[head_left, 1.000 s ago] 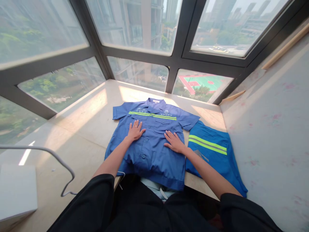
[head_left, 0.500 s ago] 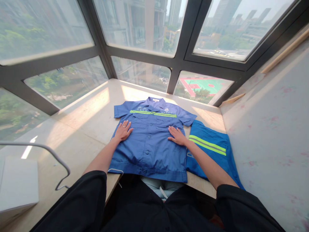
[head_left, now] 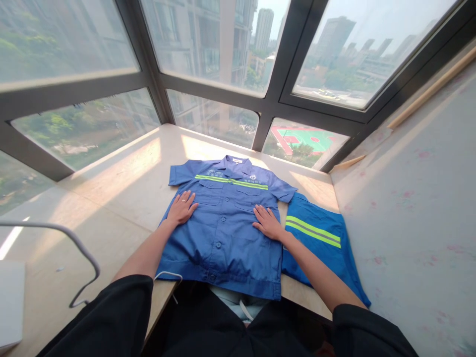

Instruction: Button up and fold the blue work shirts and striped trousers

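A broad, pale stone-look worktop [head_left: 122, 198] runs along the foot of a dark-framed bay of windows [head_left: 267, 94] and meets a light speckled wall [head_left: 412, 208] on the right. Spread flat on this worktop, front side up and collar toward the glass, lies a blue short-sleeved work shirt [head_left: 226, 228] with a yellow-green reflective band across the chest, two breast pockets and a buttoned front; its hem hangs just over the near edge. Just to its right, touching its side, lies a brighter blue folded garment [head_left: 323, 248] with two yellow-green stripes.

The left hand [head_left: 181, 208] rests palm down on the shirt's left side below the sleeve, fingers [head_left: 188, 199] spread and flat, gripping nothing; a ring shows on one finger. The right hand [head_left: 267, 223] lies flat on the shirt's right side, close to the seam beside the folded garment, fingers extended and released as well. Both forearms are bare, with black sleeves [head_left: 111, 312] near the camera.

On the far left, a thin grey wire hanger [head_left: 80, 248] sits on the worktop, with the corner of a white box [head_left: 11, 302] beside it.
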`<state>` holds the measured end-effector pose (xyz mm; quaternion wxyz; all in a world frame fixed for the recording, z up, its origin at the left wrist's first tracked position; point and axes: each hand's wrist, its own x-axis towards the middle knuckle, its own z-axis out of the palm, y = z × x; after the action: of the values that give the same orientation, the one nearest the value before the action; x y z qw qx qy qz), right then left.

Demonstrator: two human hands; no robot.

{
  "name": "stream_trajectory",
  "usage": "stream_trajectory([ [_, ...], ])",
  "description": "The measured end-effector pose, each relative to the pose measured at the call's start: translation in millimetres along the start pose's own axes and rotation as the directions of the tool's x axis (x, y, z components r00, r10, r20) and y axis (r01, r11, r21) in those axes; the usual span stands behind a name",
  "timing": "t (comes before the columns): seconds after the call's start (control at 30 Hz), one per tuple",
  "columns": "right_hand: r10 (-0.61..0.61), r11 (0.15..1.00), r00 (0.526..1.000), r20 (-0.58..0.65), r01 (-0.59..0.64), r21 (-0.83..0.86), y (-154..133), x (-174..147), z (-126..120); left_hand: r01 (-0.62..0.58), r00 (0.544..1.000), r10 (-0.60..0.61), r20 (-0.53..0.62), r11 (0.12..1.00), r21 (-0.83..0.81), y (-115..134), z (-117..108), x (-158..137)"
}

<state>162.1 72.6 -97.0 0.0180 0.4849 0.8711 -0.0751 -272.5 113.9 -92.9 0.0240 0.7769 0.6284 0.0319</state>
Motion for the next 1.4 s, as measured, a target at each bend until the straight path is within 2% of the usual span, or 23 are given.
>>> stream_trajectory([
  [0.2, 0.005, 1.0, 1.0, 0.021, -0.006, 0.014, -4, -1, -4, -0.009, 1.0, 0.009, 0.006, 0.999, 0.034, 2, -8, 2],
  [0.33, -0.012, 0.995, 0.999, 0.048, 0.008, 0.098, -1, 1, -7, 0.096, 0.995, -0.098, 0.013, 0.992, 0.081, 24, -31, 23],
  [0.4, -0.028, 0.983, 0.997, 0.069, 0.015, 0.185, 4, 3, -10, 0.163, 0.987, -0.16, -0.035, 0.982, 0.098, 45, -41, 38],
  [0.47, -0.037, 0.951, 0.998, 0.054, 0.018, 0.309, 11, 7, -15, 0.167, 0.981, -0.156, -0.118, 0.982, 0.085, 71, -45, 54],
  [0.53, -0.013, 0.888, 1.0, -0.017, 0.02, 0.459, 20, 12, -21, 0.102, 0.982, -0.091, -0.164, 0.993, 0.061, 102, -43, 70],
  [0.63, 0.103, 0.789, 0.985, -0.136, 0.002, 0.614, 39, 22, -34, -0.029, 0.987, 0.032, -0.154, 0.999, 0.02, 152, -33, 92],
  [0.77, 0.297, 0.822, 0.934, -0.197, -0.145, 0.551, 85, 42, -57, -0.219, 0.971, 0.214, -0.109, 0.975, -0.039, 215, -17, 117],
  [0.9, 0.46, 0.829, 0.869, -0.184, -0.345, 0.44, 148, 63, -76, -0.309, 0.948, 0.301, -0.1, 0.948, -0.077, 256, -3, 137],
  [1.0, 0.576, 0.784, 0.812, -0.093, -0.516, 0.344, 190, 76, -80, -0.337, 0.94, 0.331, -0.078, 0.937, -0.09, 267, 8, 149],
  [1.1, 0.641, 0.735, 0.767, 0.022, -0.622, 0.27, 216, 85, -79, -0.343, 0.939, 0.341, -0.035, 0.934, -0.104, 265, 18, 154],
  [1.27, 0.654, 0.708, 0.745, 0.13, -0.663, 0.242, 233, 93, -79, -0.345, 0.939, 0.341, -0.051, 0.932, -0.114, 258, 26, 152],
  [1.4, 0.654, 0.697, 0.747, 0.119, -0.657, 0.287, 240, 100, -91, -0.342, 0.94, 0.337, -0.06, 0.932, -0.123, 259, 26, 151],
])
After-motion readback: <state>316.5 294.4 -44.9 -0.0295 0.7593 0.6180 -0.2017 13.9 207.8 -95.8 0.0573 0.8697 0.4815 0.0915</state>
